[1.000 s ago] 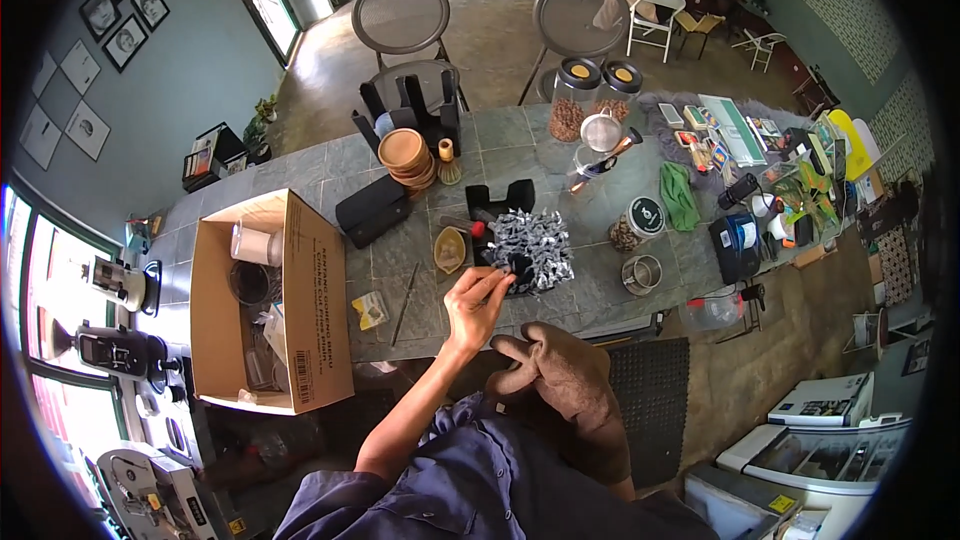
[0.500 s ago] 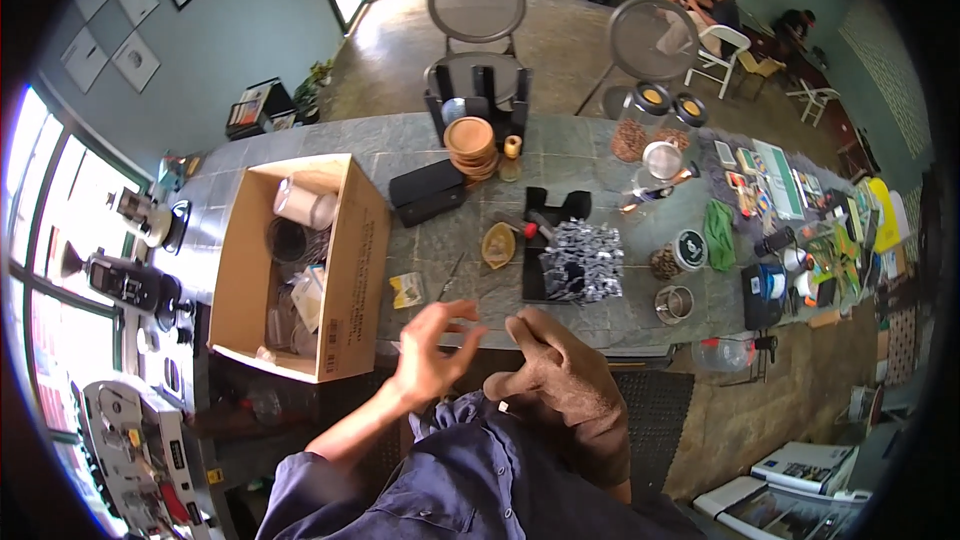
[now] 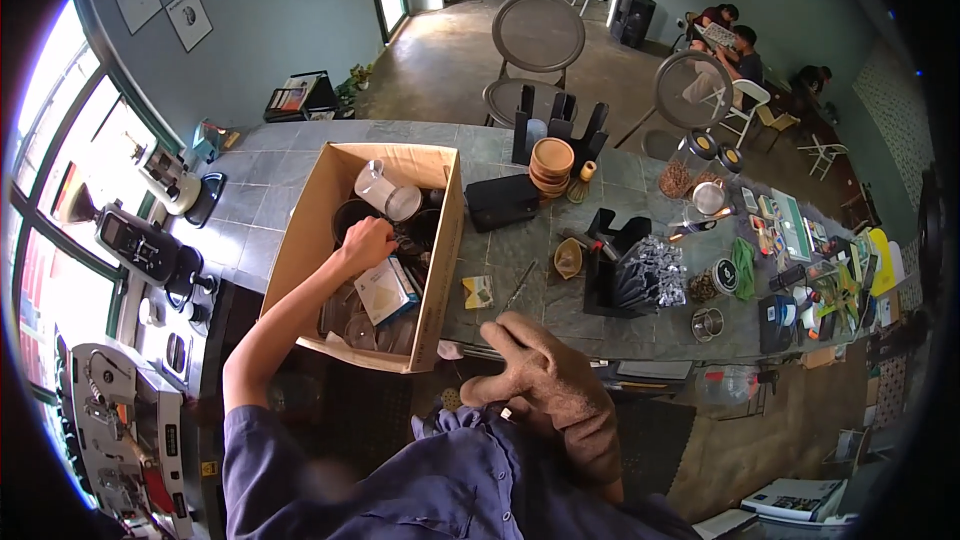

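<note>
The fingers of the bare left hand (image 3: 368,243) are curled, any pinch undeterminable, inside an open brown cardboard box (image 3: 444,270) beside a small white-and-blue carton (image 3: 386,292), while the right hand (image 3: 530,365), in a fuzzy brown mitt (image 3: 588,425), holds thumb and fingers spread near the grey tiled counter (image 3: 485,255).

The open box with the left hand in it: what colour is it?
The box is light brown, seen best in the head view.
</note>
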{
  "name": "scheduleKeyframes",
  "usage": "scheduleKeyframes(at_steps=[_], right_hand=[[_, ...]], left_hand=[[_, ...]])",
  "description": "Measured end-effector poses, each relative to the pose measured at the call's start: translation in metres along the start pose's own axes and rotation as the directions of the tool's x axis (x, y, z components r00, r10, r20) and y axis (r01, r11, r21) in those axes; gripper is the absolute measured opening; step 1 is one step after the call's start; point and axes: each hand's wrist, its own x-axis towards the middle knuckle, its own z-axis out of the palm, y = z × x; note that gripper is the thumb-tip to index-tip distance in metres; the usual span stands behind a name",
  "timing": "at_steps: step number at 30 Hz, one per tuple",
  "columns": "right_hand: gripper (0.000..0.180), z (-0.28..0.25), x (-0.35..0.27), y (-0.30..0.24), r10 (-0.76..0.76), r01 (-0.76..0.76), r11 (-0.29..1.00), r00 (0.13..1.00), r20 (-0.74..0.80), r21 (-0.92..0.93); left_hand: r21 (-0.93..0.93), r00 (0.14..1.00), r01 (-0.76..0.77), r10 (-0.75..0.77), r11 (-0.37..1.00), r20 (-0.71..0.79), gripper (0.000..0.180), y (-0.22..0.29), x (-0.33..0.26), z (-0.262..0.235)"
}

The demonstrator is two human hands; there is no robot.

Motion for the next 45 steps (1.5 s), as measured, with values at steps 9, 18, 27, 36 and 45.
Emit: scheduleKeyframes(at_steps=[9, 18, 27, 36, 45], right_hand=[[0.040, 0.056, 0.010, -0.043, 0.055, -0.065, 0.992, 0.994, -0.090, -0.105], [0.031, 0.067, 0.007, -0.053, 0.361, -0.354, 0.932, 0.928, -0.097, 0.083], [0.076, 0.030, 0.071, -0.092, 0.635, -0.639, 0.764, 0.769, 0.069, 0.089], [0.025, 0.072, 0.102, -0.084, 0.131, -0.366, 0.876, 0.809, -0.573, -0.316], [0.056, 0.068, 0.063, -0.075, 0.362, -0.275, 0.921, 0.866, -0.345, 0.276]], left_hand=[[0.342, 0.990, 0.073, -0.110, 0.937, 0.089, 0.022, -0.011, 0.061, 0.060], [-0.068, 0.958, -0.068, 0.046, 0.995, -0.285, 0.017, 0.009, -0.002, -0.043], [-0.750, 0.675, -0.399, -0.385, 0.527, -0.630, 0.013, 0.087, -0.168, -0.126], [-0.955, 0.912, -0.265, -0.356, -0.135, -0.203, 0.008, 0.176, -0.220, -0.026], [-0.948, 0.950, -0.248, -0.245, -0.200, -0.196, 0.005, 0.191, -0.222, 0.003]])
